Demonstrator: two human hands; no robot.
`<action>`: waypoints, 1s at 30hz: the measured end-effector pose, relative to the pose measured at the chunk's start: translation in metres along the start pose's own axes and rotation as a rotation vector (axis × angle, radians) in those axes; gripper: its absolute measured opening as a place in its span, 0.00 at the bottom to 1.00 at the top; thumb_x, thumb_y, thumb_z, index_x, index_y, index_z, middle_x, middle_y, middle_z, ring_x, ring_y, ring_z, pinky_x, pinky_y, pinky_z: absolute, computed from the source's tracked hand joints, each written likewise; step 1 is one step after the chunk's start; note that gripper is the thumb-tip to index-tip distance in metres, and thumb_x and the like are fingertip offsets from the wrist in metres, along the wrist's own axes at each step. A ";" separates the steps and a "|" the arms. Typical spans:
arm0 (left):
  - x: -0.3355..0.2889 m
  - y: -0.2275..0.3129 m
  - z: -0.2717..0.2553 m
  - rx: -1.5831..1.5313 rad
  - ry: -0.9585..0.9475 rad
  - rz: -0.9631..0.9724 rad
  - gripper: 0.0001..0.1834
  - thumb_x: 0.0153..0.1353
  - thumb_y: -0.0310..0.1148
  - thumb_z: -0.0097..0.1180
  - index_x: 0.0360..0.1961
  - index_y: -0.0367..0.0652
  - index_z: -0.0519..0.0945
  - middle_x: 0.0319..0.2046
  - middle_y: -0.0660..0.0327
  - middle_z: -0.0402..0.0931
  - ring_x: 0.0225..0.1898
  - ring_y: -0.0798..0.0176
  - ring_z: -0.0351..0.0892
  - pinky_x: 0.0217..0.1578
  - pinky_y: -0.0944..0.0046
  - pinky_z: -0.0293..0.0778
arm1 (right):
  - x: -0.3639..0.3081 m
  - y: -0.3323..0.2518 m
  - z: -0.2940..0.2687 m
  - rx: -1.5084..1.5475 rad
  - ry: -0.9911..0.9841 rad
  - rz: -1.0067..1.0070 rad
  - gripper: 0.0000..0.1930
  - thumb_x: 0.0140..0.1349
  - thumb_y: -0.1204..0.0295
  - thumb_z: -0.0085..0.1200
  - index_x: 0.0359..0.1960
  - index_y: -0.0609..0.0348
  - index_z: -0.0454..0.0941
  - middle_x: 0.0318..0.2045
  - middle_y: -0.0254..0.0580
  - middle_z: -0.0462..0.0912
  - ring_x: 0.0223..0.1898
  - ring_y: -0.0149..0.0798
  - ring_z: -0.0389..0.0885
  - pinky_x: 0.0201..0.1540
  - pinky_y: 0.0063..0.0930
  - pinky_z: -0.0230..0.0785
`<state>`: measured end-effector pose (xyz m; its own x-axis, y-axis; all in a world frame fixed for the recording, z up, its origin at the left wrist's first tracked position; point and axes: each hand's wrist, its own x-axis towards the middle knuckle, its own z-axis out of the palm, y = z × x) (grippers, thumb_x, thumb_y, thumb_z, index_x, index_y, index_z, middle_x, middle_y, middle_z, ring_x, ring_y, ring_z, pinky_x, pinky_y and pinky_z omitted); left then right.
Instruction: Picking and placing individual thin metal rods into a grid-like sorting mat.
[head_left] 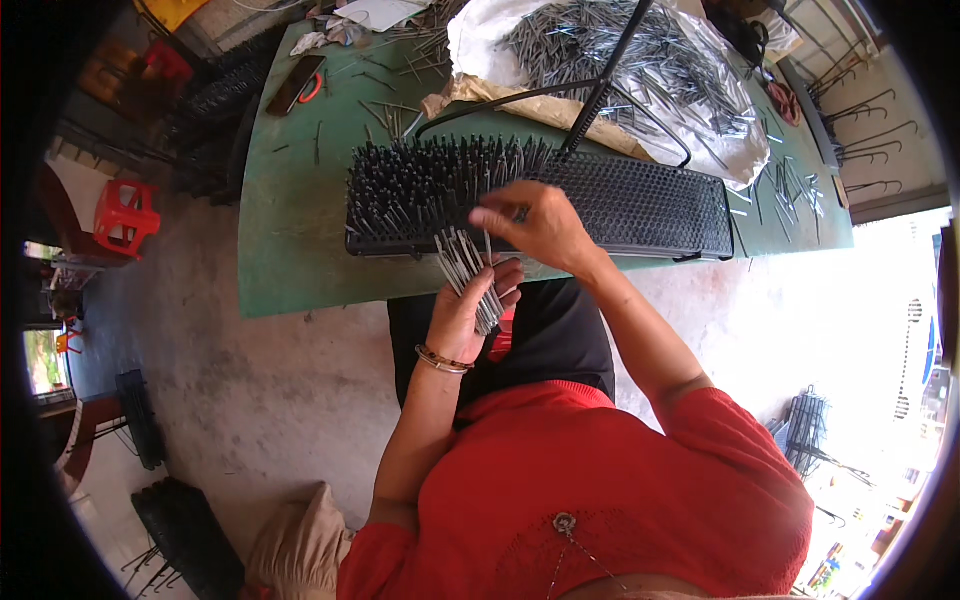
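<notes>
the left hand point(470, 312) is in front of the near edge of the green surface point(300, 235), with its palm turned up and its fingers curled around a bundle of thin metal rods point(464, 262). the bundle is tilted, and its upper ends lean toward the left. the right hand point(548, 225) is just above and to the right of the bundle, over the front part of a long black rack point(650, 205). its fingers are bent and the thumb points to the left, but the fingertips are blurred, so one cannot tell how far it is open or whether it has hold of a rod. the rack lies along the near edge of the surface. in its left part many dark rods point(415, 190) stand close together, mostly upright, and in its right part the rows of round holes are visible. a black metal frame point(590, 118) rises behind the rack. farther back, a big heap of loose rods point(610, 50) lies on a white sheet point(480, 45). at the far left of the surface, a dark phone point(295, 86) lies beside an orange ring-shaped handle point(313, 88).
</notes>
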<state>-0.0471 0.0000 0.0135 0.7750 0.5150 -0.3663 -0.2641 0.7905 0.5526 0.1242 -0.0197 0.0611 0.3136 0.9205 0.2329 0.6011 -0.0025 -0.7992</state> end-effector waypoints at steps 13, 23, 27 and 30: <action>0.003 -0.004 0.001 0.061 0.046 0.026 0.14 0.65 0.32 0.50 0.50 0.39 0.72 0.45 0.53 0.77 0.45 0.59 0.79 0.43 0.58 0.78 | -0.003 0.002 -0.009 0.415 -0.239 0.330 0.11 0.57 0.68 0.61 0.33 0.66 0.82 0.20 0.33 0.80 0.23 0.21 0.75 0.25 0.17 0.67; 0.009 0.001 0.007 0.191 0.104 -0.072 0.11 0.65 0.33 0.50 0.45 0.39 0.73 0.38 0.53 0.80 0.37 0.61 0.82 0.36 0.62 0.79 | 0.036 -0.002 0.017 0.127 0.313 -0.144 0.10 0.57 0.70 0.59 0.37 0.62 0.80 0.30 0.49 0.81 0.28 0.42 0.81 0.30 0.30 0.72; 0.008 -0.002 -0.004 0.172 0.059 -0.035 0.11 0.65 0.32 0.49 0.45 0.38 0.73 0.39 0.52 0.80 0.38 0.61 0.82 0.37 0.62 0.79 | 0.042 0.000 0.022 0.043 0.309 -0.238 0.10 0.56 0.71 0.58 0.36 0.63 0.79 0.31 0.50 0.81 0.32 0.52 0.80 0.33 0.36 0.72; 0.005 -0.001 -0.006 0.132 0.031 -0.044 0.12 0.65 0.32 0.48 0.47 0.37 0.73 0.42 0.51 0.79 0.39 0.61 0.80 0.37 0.62 0.78 | 0.045 0.002 0.022 -0.001 0.311 -0.279 0.10 0.57 0.71 0.58 0.38 0.62 0.79 0.31 0.49 0.81 0.30 0.49 0.81 0.32 0.33 0.72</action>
<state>-0.0464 0.0039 0.0062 0.7652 0.4927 -0.4143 -0.1507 0.7628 0.6288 0.1239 0.0304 0.0578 0.3459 0.7239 0.5969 0.6951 0.2296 -0.6813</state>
